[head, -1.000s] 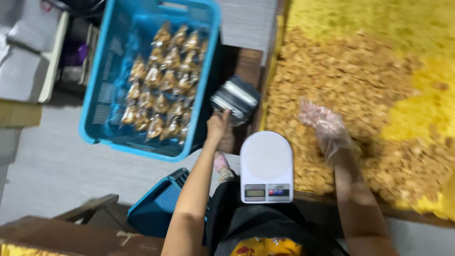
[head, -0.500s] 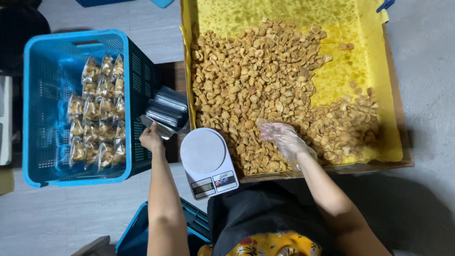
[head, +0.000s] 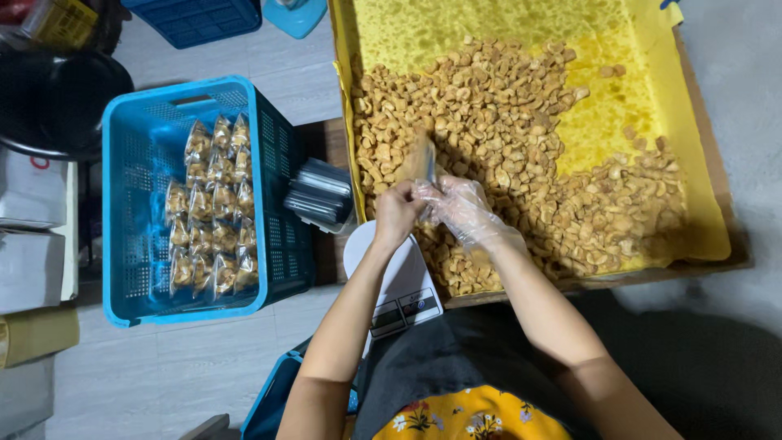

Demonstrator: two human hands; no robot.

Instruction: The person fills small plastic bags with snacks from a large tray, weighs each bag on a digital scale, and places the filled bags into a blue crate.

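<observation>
Snacks point(head: 505, 155), golden-brown fried pieces, fill the big yellow-lined tray point(head: 700, 204) across the upper right of the frame, heaped just beyond my fingertips. Left of centre sits the blue crate point(head: 130, 236) with filled packets point(head: 208, 208) in rows. Below my wrists, the white scale point(head: 399, 285). My gloved right hand point(head: 468, 213) and bare left hand point(head: 397, 213) meet mid-frame, both pinching a small clear bag point(head: 423, 159) that stands upright, long axis pointing up-frame over the heap. Right hand sits nearer the pieces.
</observation>
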